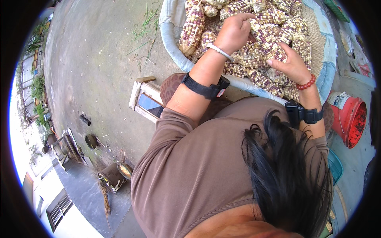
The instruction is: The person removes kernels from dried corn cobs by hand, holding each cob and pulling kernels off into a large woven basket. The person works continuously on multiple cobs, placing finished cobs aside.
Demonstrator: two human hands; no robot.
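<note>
A wide woven basket with a blue cloth-wrapped rim (175, 49) lies before me, full of dried corn cobs (193, 26) with purple and cream kernels. Over the middle of the pile is my left hand (235, 31), its fingers curled and partly hidden; whether a cob is in it does not show. My right hand (291, 64) rests at the near right part of the cobs, thumb and fingers spread around the end of a mottled cob (266, 41). That cob slants up towards my left hand.
A small wooden stool (148, 98) stands left of my knee. To the right are a red bucket (351, 119), lying tilted, and a teal plastic container (335, 166). Green plant scraps (146, 26) lie on the concrete floor. A wire cage and a cylindrical bin (111, 177) are at the lower left.
</note>
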